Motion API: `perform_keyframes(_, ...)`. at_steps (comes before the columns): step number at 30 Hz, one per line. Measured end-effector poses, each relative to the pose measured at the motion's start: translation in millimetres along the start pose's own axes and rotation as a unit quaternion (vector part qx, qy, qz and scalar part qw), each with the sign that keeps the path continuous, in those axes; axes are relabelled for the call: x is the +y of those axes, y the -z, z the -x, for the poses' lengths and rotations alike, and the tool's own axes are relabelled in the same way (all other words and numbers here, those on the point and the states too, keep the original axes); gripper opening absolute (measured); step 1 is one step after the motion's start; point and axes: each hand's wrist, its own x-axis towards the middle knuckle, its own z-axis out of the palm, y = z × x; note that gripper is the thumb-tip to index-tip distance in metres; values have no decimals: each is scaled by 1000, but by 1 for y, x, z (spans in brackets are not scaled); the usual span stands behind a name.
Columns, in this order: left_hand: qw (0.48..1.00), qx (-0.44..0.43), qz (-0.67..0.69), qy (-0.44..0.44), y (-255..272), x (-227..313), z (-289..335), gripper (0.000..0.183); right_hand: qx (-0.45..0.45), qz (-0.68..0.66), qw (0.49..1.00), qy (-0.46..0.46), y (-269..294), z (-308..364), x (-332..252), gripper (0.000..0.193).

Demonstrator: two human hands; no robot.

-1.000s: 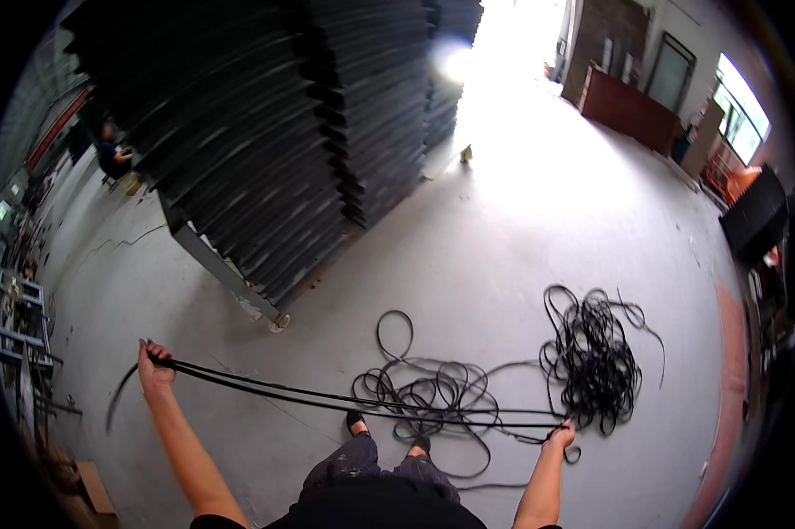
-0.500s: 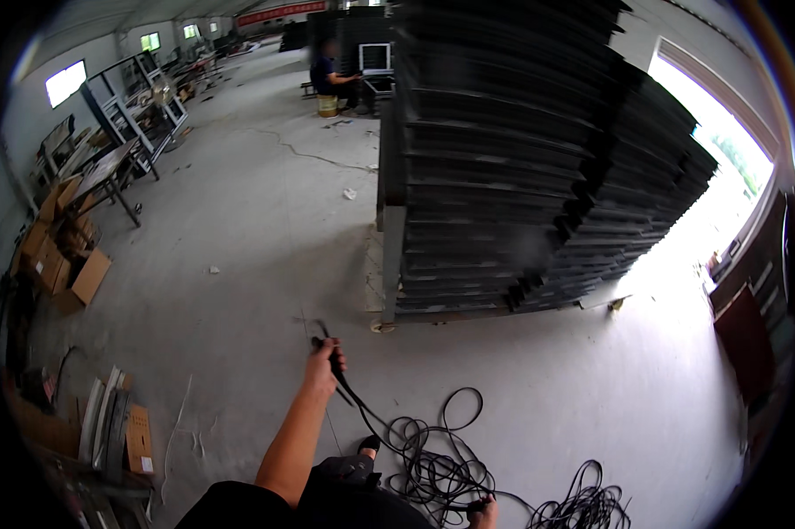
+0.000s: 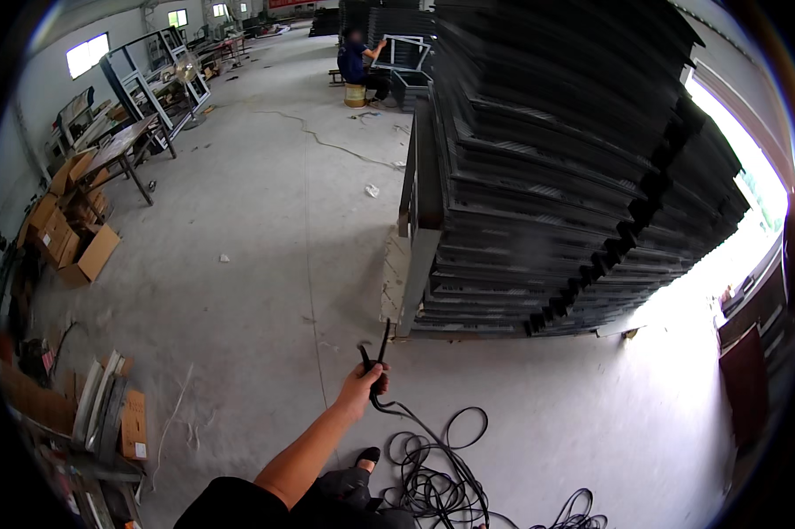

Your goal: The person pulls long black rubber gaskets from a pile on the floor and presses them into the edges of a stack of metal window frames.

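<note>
My left hand (image 3: 362,388) is held out in front of me, closed around a long, thin black flexible strip. Two short lengths of it stick up above my fist. Below the fist, the strip (image 3: 428,430) runs down to the right into a loose tangle of black coils (image 3: 432,480) on the floor by my foot. Whether it is rubber seal or cable I cannot make out. Of my right hand (image 3: 480,526) only a sliver shows at the lower edge, beside the coils; its fingers are cut off from view.
A tall stack of black frames (image 3: 538,203) stands ahead to the right. More coils (image 3: 578,511) lie at the lower right. Cardboard boxes (image 3: 93,256), a table (image 3: 119,145) and leaning strips (image 3: 102,401) line the left. Farther off, a seated person (image 3: 353,63) handles a grey frame (image 3: 403,53).
My left hand has moved right and slightly down with the black strip. My right hand has dropped almost out of view. The seated person has raised an arm to the frame, which now tilts.
</note>
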Motion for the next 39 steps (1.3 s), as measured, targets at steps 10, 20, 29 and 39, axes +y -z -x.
perform_keyframes(10, 994, -76, -27, 70, -81, -40, 8, 22, 118, -106, 982, -98, 56, -3, 108, 6)
perform_keyframes(20, 974, -148, -113, 128, -168, -173, 84, 16, 282, -30, 959, -28, 137, 13, 109, 19)
perform_keyframes(29, 903, -307, -208, 215, -350, -318, 239, 15, 390, -288, 865, -128, 323, 7, 262, 7)
perform_keyframes(39, 854, -371, -241, 272, -475, -420, 309, 18, 482, -416, 771, -29, 503, -8, 179, 10)
